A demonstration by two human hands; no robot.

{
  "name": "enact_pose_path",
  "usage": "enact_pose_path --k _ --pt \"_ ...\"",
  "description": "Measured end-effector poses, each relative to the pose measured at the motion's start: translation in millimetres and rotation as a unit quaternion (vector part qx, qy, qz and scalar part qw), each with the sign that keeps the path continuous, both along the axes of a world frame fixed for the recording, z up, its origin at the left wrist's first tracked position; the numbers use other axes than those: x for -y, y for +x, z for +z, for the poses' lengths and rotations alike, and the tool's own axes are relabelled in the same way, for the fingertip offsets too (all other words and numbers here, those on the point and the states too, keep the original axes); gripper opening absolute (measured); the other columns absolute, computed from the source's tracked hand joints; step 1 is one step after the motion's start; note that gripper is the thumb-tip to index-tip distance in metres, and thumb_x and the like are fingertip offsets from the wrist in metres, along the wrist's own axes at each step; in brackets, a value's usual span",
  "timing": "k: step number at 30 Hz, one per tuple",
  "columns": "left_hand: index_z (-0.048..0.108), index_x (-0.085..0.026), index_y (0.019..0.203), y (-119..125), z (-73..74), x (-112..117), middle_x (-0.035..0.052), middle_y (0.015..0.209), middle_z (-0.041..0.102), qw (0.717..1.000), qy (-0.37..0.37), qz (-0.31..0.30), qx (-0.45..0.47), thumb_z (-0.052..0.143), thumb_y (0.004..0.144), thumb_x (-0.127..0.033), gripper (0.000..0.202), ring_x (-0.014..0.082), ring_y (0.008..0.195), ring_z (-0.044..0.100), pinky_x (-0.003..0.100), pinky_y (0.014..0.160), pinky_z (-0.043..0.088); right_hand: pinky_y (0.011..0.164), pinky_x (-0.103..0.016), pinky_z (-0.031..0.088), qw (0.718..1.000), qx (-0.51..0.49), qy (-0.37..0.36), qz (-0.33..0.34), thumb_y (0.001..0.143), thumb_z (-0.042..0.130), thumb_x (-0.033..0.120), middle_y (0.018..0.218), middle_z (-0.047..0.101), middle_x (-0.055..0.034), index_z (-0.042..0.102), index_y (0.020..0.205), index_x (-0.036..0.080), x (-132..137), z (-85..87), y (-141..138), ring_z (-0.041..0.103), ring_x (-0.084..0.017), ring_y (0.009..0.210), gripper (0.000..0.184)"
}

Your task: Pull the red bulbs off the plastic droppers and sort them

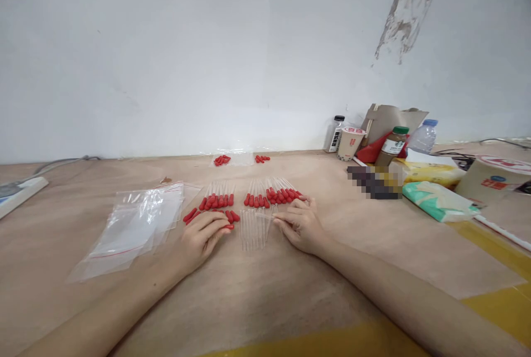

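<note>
Rows of glass droppers with red rubber bulbs [271,195] lie on the wooden table [257,290] in front of me. A bundle of bare clear glass tubes [253,229] rests between my hands. My left hand [202,239] lies on the table with its fingers curled, the tips touching a loose red bulb [229,226]. My right hand [301,223] pinches one thin clear tube [265,215] at its end, beside the bundle. More loose red bulbs [191,215] lie left of the rows.
A stack of clear zip bags [133,224] lies at left. Small bags of red bulbs [223,159] sit by the wall. At right stand bottles [393,146], a paper cup [350,142], tissue packs [437,200] and a box [495,180]. A power strip [19,194] is far left.
</note>
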State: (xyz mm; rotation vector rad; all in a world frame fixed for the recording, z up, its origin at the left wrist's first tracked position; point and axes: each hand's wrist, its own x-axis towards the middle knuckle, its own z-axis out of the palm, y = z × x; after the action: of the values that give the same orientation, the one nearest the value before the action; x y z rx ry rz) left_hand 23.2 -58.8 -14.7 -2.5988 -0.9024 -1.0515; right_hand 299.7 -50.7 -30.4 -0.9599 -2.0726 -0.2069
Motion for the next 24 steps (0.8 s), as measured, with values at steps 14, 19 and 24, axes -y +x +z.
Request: enact_pose_path --k 14,19,24 --pt "0.052 -0.023 0.109 -61 27.8 -31 0.0001 0.079 0.060 0.922 -0.175 0.305 0.159 0.053 0.076 -0.042 0.039 0.0149 0.062 0.058 0.028 0.060 0.048 0.075 -0.033 0.022 0.997 -0.029 -0.004 -0.065 0.078 0.053 0.017 0.053 0.062 0.0030 0.063 0.060 0.021 -5 -2.9 -15 0.045 -0.011 0.059 0.021" --pt "0.055 -0.022 0.090 -63 20.0 -33 0.0004 0.078 0.063 0.924 -0.210 0.294 0.127 0.057 0.072 -0.049 0.033 0.0154 0.062 0.058 0.027 0.058 0.047 0.077 -0.034 0.024 0.999 -0.015 -0.016 -0.038 0.075 0.058 0.024 0.063 0.065 0.0015 0.067 0.072 0.022 0 -2.6 -21 0.048 -0.013 0.066 0.009" --pt "0.056 -0.020 0.083 -62 13.9 -34 0.0000 0.077 0.065 0.923 -0.248 0.282 0.090 0.056 0.072 -0.049 0.031 0.0152 0.060 0.058 0.027 0.057 0.047 0.081 -0.037 0.024 0.998 0.026 -0.057 -0.006 0.071 0.065 0.041 0.073 0.065 -0.0003 0.068 0.084 0.023 6 -0.5 -22 0.051 -0.015 0.074 0.022"
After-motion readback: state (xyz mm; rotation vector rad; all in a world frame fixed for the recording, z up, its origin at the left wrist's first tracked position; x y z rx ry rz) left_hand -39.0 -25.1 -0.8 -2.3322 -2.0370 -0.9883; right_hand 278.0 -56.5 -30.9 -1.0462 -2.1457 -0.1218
